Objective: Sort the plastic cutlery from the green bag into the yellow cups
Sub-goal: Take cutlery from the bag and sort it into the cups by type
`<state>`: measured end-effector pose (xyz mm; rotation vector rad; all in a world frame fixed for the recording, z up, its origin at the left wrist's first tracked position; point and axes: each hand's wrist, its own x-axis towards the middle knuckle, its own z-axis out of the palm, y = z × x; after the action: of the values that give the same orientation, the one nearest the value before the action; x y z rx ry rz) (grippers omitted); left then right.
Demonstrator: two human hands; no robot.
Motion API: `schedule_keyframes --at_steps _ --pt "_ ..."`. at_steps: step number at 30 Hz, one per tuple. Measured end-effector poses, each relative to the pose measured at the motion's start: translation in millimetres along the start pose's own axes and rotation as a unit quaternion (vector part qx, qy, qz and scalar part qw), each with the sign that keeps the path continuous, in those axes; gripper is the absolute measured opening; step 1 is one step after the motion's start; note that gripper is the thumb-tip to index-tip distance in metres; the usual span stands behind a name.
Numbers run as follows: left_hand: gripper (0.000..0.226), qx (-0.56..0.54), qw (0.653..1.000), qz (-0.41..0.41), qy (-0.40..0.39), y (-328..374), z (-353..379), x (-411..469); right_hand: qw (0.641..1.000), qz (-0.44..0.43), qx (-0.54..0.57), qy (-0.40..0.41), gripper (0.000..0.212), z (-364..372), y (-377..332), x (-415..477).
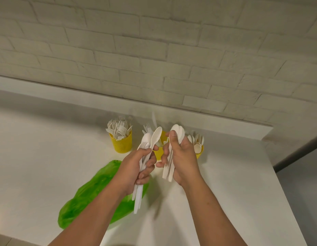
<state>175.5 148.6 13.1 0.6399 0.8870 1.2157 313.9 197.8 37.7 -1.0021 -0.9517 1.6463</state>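
My left hand (136,167) grips a mixed bundle of white plastic cutlery (147,142), with a spoon and a fork sticking up from it. A stack of white spoons (178,132) is gripped in my right hand (180,157), bowls upward. Both hands hover above the white table, close together. Three yellow cups stand behind them: the left cup (121,143) is full of forks, the middle cup (159,151) is mostly hidden by my hands, and the right cup (200,152) holds spoons. The green bag (93,192) lies flat under my left forearm.
The white table (234,192) ends at a right edge near a dark floor strip. A white brick wall (154,50) rises directly behind the cups.
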Motion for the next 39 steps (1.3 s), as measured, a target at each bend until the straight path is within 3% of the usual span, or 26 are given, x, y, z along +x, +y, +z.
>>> schedule_keyframes --at_steps 7,9,11,14,18,21,23,27,31,35,39 --pt "0.024 -0.065 0.998 -0.002 -0.017 1 -4 -1 0.992 0.038 -0.114 0.036 0.045 1 5 6" --pt "0.024 -0.070 0.997 -0.004 -0.013 1 -4 -1 0.975 -0.042 -0.214 0.046 0.042 -2 13 7" --pt "0.024 -0.071 0.997 -0.004 -0.014 1 -3 -1 0.934 -0.143 -0.326 0.031 0.033 -6 22 6" --pt "0.026 -0.066 0.998 -0.005 -0.017 1 -1 -1 0.896 -0.194 -0.399 0.032 0.035 -9 27 7" --pt "0.027 -0.064 0.998 -0.005 -0.023 2 -1 -1 0.921 -0.180 -0.343 0.044 0.031 -5 28 6" --pt "0.025 -0.045 0.999 0.004 -0.025 3 -2 -1 0.983 -0.080 -0.159 0.050 0.020 1 17 0" --pt "0.021 -0.015 1.000 0.014 -0.022 3 -3 -2 0.999 -0.011 -0.044 0.014 0.024 2 9 -3" --pt "0.007 0.075 0.996 0.034 -0.019 3 -1 -3 0.996 -0.011 -0.073 -0.047 0.012 6 -2 -6" --pt "0.014 0.116 0.992 0.046 -0.030 5 1 -4 0.999 -0.030 -0.010 -0.013 0.014 6 -4 0" --pt "0.051 0.130 0.990 0.041 -0.018 8 -2 -5 0.994 -0.077 0.060 0.037 0.027 -1 -16 7" --pt "0.038 0.098 0.995 0.023 -0.023 9 -7 -6 0.995 -0.058 -0.005 0.081 0.035 -13 -23 13"
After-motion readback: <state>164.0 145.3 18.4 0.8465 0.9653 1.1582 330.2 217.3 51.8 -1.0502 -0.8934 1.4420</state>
